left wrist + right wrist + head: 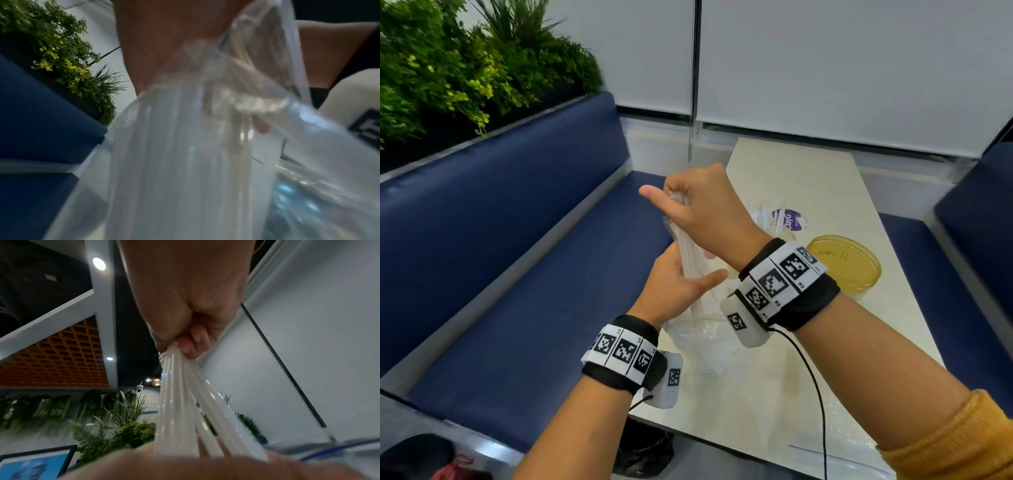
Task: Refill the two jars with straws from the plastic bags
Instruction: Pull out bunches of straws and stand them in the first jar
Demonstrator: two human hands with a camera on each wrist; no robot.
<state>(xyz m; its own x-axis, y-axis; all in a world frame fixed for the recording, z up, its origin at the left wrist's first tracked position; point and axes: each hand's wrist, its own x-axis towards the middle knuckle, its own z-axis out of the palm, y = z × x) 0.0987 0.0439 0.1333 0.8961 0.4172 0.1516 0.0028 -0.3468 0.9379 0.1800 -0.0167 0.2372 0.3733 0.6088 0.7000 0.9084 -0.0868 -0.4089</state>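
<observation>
My right hand (688,202) grips the top ends of a bundle of white translucent straws (693,263), raised above the table's left edge. The fingers (191,344) curl round the straws (180,410). Below, my left hand (681,287) holds the clear plastic bag (698,339) around the straws' lower part, thumb stretched across. The bag (185,162) fills the blurred left wrist view. A clear jar (763,219) with straws in it stands behind my right wrist, mostly hidden.
A yellow round lid (844,263) and a purple-labelled lid (789,219) lie on the cream table (808,377). More clear plastic (835,459) lies at the near table edge. A blue bench (500,274) runs along the left, with plants (465,68) behind it.
</observation>
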